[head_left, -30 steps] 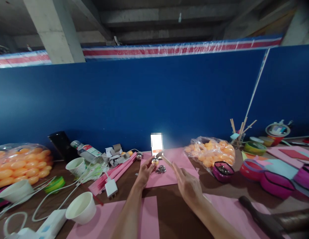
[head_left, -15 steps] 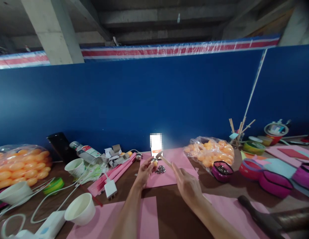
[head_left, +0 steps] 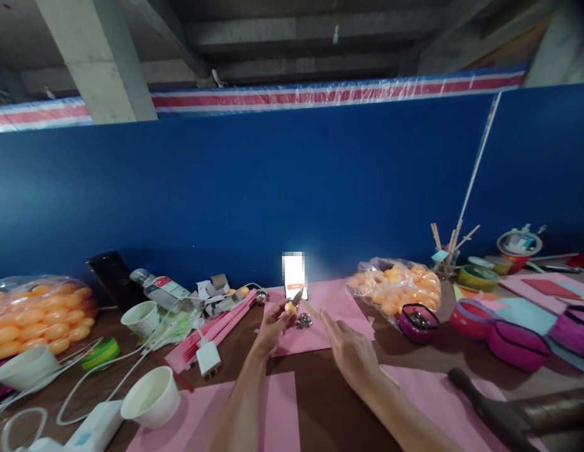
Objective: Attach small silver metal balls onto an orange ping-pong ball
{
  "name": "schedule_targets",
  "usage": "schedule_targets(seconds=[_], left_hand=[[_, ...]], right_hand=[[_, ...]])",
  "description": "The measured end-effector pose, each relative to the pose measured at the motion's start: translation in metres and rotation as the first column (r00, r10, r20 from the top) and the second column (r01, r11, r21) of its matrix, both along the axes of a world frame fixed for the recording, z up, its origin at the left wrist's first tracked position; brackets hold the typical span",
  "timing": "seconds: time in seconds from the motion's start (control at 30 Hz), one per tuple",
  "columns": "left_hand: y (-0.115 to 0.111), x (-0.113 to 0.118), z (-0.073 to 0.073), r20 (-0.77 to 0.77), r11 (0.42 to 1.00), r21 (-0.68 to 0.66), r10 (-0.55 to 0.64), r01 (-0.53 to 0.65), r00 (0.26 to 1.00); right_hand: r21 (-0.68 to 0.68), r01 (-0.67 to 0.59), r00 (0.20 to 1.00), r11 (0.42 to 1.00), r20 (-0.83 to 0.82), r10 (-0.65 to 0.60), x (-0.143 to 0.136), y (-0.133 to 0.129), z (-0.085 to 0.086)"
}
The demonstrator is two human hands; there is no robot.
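My left hand (head_left: 274, 328) is closed round a small orange ball (head_left: 291, 307), gripping it with the fingertips over a pink sheet (head_left: 341, 311). Part of the ball looks shiny; its details are too small to read. In my right hand (head_left: 347, 344) is a slim tool with a light wooden handle (head_left: 311, 308) and a dark pointed tip, perhaps a brush or a palette knife. The tip is at the top of the ball; whether it touches cannot be made out. Just below lies a pile of small shiny silver pieces (head_left: 304, 321).
Behind the hands stands a lit phone (head_left: 294, 273). Bags of orange balls lie at right (head_left: 398, 289) and far left (head_left: 42, 314). White cups (head_left: 151, 398), cables and a power strip (head_left: 97, 427) crowd the left. Purple pouches (head_left: 518, 346) and a dark-handled object (head_left: 490, 402) are at right.
The tool's dark tip has swung left and closer to the ball, with my right hand shifting slightly left. My left hand keeps its hold, the ball slightly turned.
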State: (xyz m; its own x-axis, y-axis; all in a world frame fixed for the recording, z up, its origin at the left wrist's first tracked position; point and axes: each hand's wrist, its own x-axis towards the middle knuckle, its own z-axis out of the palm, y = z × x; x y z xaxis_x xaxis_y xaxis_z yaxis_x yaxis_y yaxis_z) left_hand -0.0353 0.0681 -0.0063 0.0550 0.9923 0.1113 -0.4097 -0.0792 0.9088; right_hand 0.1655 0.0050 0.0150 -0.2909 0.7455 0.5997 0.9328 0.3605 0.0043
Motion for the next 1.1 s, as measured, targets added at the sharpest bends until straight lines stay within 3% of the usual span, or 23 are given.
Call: schedule_targets(seconds=[0.4,0.57,0.7,0.9,1.1], left_hand=[[-0.0030,0.0028,0.0053,0.126,1.000,-0.003,0.009,-0.009,0.992],[-0.0045,0.0016,0.0062,0.145,0.999,-0.023,-0.025,0.029,0.989],[-0.0049,0.0014,0.0076,0.147,0.999,-0.047,0.003,0.004,0.989],[-0.0051,0.0024,0.0081,0.119,0.996,-0.080,-0.014,0.023,0.993],[-0.0032,0.0023,0.0066,0.188,0.998,-0.069,0.012,0.001,0.982]], right_hand=[[0.066,0.025,0.998,0.998,-0.052,-0.021,0.0006,-0.0020,0.0026],[-0.004,-0.002,1.000,1.000,-0.010,0.002,-0.0003,-0.0022,0.0024],[0.061,0.013,0.998,0.998,-0.056,-0.010,0.0003,-0.0009,0.0011],[0.011,-0.010,1.000,1.000,-0.018,0.010,-0.0011,-0.0020,-0.0006],[0.026,-0.013,0.999,1.000,-0.041,0.014,-0.0020,-0.0008,-0.0025]])
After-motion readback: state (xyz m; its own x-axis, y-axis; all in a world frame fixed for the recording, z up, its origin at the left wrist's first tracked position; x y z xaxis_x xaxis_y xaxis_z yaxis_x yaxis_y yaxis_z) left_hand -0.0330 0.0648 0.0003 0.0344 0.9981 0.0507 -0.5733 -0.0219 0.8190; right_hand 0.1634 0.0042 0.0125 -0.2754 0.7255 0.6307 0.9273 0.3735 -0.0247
